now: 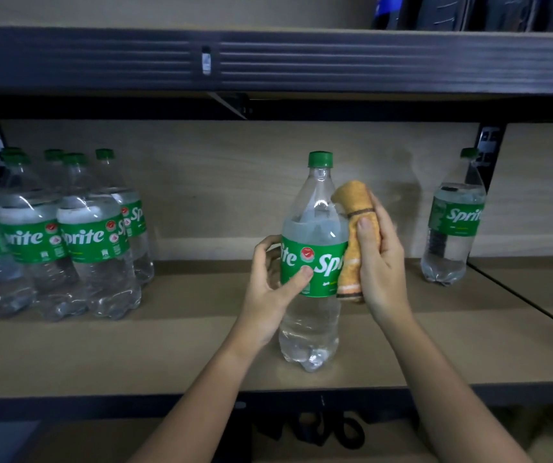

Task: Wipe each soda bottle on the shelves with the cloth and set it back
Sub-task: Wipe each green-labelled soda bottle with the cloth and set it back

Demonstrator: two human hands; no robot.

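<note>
The bottle (311,262) stands upright on the shelf (168,345), long axis vertical, between the two hands. The left hand (268,289) has its grip curled round the green label from 9 o'clock, thumb on the front. The right hand (380,255) clamps the rolled cloth (352,235) against the bottle's side at 3 o'clock, so it is placed to rub. The plastic is clear, smooth and ribbed at the base; the cloth is orange, nubbly towelling. More bottles (67,235) cluster at 9 o'clock, and a single bottle (452,225) stands at 3 o'clock.
</note>
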